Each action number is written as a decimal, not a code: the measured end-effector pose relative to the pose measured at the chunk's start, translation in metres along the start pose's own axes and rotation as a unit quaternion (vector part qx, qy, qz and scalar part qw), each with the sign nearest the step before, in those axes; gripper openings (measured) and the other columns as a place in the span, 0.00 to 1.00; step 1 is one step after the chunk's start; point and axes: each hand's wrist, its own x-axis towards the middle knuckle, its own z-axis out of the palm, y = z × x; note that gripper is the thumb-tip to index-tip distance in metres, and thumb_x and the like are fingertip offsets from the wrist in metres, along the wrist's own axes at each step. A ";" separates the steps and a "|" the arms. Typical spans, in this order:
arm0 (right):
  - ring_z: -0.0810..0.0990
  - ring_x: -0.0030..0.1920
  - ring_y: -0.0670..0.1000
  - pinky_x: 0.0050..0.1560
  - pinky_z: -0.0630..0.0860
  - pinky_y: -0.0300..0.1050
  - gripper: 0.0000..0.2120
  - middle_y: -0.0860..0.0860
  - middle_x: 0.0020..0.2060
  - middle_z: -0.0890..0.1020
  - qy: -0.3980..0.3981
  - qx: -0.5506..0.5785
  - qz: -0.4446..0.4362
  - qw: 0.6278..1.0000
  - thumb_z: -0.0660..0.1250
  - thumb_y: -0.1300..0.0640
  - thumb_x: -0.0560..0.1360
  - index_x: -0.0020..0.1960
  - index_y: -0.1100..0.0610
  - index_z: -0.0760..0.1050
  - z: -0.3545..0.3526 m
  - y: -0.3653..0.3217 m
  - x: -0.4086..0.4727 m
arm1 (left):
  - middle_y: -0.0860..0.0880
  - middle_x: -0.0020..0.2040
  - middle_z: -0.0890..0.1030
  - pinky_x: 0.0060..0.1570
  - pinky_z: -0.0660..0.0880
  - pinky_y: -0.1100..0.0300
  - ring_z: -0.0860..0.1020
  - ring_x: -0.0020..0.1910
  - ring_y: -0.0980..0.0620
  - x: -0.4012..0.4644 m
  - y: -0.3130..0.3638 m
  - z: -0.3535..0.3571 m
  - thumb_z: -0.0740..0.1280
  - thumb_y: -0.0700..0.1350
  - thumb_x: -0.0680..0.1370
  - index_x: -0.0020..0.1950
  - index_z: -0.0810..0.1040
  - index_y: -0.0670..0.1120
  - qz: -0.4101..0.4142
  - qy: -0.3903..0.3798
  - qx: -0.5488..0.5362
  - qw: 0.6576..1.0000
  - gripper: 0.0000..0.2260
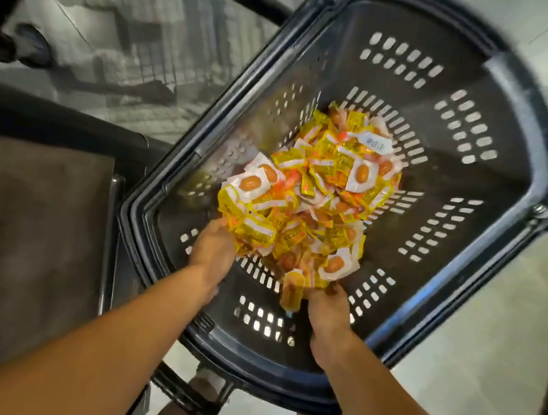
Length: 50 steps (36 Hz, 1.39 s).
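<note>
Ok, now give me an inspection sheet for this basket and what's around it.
Surface: black slotted plastic basket; its floor bears the heap.
Job's things: heap of yellow and white snack packets, some showing a small sausage; one dangling packet beside the right hand.
Clutter: white printed label on the far side of the heap.
Hands: left hand and right hand both reach into the near edge of the heap, fingers hidden by packets.
Cables: nothing seen.
Surroundings: pale floor to the right, dark brown panel to the left; the background is blurred.
</note>
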 end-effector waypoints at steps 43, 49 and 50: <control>0.66 0.72 0.43 0.69 0.60 0.33 0.26 0.41 0.73 0.68 -0.109 -0.441 -0.536 0.711 0.69 0.50 0.80 0.75 0.42 0.63 -0.183 0.018 -0.557 | 0.56 0.78 0.62 0.77 0.53 0.48 0.56 0.80 0.46 -0.524 -0.040 -0.312 0.67 0.53 0.80 0.76 0.68 0.53 0.407 0.067 0.311 0.856 0.25; 0.67 0.74 0.47 0.69 0.62 0.36 0.28 0.46 0.74 0.70 -0.158 -0.503 -0.520 0.672 0.69 0.48 0.79 0.77 0.49 0.66 -0.188 -0.002 -0.553 | 0.54 0.80 0.59 0.78 0.50 0.50 0.52 0.81 0.48 -0.553 -0.058 -0.300 0.65 0.54 0.81 0.78 0.65 0.53 0.361 0.124 0.265 0.885 0.25; 0.67 0.74 0.48 0.71 0.63 0.39 0.28 0.47 0.74 0.70 -0.169 -0.513 -0.522 0.660 0.69 0.49 0.79 0.77 0.50 0.66 -0.187 -0.007 -0.553 | 0.55 0.80 0.59 0.79 0.50 0.50 0.51 0.81 0.49 -0.558 -0.063 -0.297 0.64 0.53 0.82 0.78 0.64 0.53 0.354 0.134 0.254 0.890 0.25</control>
